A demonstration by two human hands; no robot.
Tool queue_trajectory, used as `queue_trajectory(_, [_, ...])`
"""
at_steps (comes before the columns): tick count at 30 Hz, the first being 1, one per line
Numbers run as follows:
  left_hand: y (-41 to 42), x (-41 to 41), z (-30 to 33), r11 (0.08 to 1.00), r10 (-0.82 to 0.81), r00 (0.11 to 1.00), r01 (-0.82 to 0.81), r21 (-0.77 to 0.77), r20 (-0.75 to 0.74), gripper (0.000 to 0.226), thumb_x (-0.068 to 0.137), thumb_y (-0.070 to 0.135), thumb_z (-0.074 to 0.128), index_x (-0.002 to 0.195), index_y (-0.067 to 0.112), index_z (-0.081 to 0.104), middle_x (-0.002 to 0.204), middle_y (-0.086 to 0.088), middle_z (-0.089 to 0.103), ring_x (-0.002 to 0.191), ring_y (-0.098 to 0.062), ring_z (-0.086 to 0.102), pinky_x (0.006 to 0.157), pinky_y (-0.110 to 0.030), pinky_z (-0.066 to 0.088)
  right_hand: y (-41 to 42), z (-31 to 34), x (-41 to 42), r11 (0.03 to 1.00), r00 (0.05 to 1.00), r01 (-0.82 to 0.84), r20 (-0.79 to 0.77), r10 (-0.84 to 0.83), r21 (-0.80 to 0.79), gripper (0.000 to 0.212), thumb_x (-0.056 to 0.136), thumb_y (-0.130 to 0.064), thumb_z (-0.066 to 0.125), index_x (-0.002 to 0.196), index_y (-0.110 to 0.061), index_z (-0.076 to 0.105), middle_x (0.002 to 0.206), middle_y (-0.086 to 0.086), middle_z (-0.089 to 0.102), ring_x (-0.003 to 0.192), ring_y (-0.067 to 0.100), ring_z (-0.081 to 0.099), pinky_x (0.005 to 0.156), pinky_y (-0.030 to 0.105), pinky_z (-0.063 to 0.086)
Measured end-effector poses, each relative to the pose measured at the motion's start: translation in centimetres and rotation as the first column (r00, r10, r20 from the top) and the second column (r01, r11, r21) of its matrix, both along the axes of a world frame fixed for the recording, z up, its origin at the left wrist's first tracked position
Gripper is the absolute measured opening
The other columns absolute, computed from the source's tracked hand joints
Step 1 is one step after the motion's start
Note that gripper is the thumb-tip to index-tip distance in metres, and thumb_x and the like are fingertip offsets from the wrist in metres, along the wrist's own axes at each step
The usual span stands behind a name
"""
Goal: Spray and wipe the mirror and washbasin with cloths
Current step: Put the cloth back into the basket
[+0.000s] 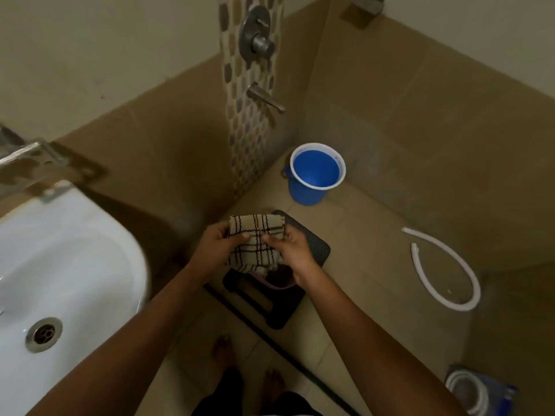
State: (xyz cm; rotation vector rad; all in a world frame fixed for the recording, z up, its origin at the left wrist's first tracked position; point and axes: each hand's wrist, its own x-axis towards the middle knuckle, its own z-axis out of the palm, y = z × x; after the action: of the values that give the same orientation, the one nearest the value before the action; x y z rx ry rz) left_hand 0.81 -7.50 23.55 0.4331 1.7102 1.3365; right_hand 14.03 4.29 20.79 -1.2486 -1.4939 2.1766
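Note:
A beige cloth (255, 235) with dark brown check lines is held up in front of me, folded over. My left hand (214, 247) pinches its left edge and my right hand (292, 250) grips its right side, both at chest height above the floor. The white washbasin (75, 265) fills the lower left, with its metal drain (43, 334) showing. No mirror or spray bottle is in view.
Below my hands stands a black plastic stool (312, 244) with a small dark tub on it. A blue bucket (315, 172) sits near the wall under a tap (265, 97). A white hose (450, 265) curls on the floor at right. My bare feet (249, 364) are at the bottom.

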Motion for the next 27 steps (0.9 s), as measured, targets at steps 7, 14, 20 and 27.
queue_trajectory(7, [2.8, -0.8, -6.4, 0.956, -0.265, 0.964, 0.266, -0.128, 0.027, 0.051, 0.084, 0.001, 0.067, 0.129, 0.014, 0.049, 0.117, 0.000, 0.062, 0.108, -0.015, 0.060, 0.074, -0.018, 0.051, 0.0, -6.1, 0.3, 0.984, 0.963, 0.157, 0.211, -0.170, 0.079, 0.025, 0.092, -0.007, 0.066, 0.114, -0.020, 0.067, 0.104, -0.004, 0.073, 0.096, 0.013, 0.069, 0.079, 0.030, 0.059])
queue_trajectory(14, [5.2, -0.6, -10.9, 0.925, -0.325, 0.945, 0.313, -0.217, -0.024, 0.058, 0.087, -0.006, 0.058, 0.139, 0.012, 0.043, 0.131, -0.008, 0.056, 0.122, -0.024, 0.053, 0.097, -0.043, 0.049, 2.1, -10.8, 0.7, 0.973, 0.901, 0.220, 0.395, -0.177, -0.066, 0.008, 0.096, -0.021, 0.061, 0.099, -0.023, 0.067, 0.098, -0.002, 0.071, 0.096, 0.020, 0.068, 0.083, 0.039, 0.058])
queue_trajectory(20, [6.5, -1.3, -14.5, 0.926, -0.297, 0.954, 0.275, -0.260, -0.050, 0.054, 0.087, -0.006, 0.059, 0.136, 0.010, 0.046, 0.130, -0.012, 0.057, 0.121, -0.026, 0.055, 0.100, -0.047, 0.048, 4.7, -15.0, 0.8, 0.990, 0.794, 0.018, 0.599, -0.101, 0.143, 0.025, 0.102, -0.016, 0.047, 0.120, -0.011, 0.063, 0.119, 0.010, 0.062, 0.109, 0.025, 0.057, 0.092, 0.026, 0.040])
queue_trajectory(27, [6.1, -1.7, -17.0, 0.937, -0.212, 0.977, 0.199, -0.286, -0.014, 0.047, 0.087, -0.010, 0.055, 0.131, 0.007, 0.049, 0.120, -0.006, 0.059, 0.111, -0.021, 0.057, 0.090, -0.038, 0.052, 5.6, -20.8, -1.0, 0.762, 0.624, -0.581, 0.758, 0.191, 0.286, 0.044, 0.096, -0.011, 0.050, 0.140, -0.009, 0.047, 0.143, 0.014, 0.048, 0.131, 0.033, 0.046, 0.109, 0.043, 0.040])
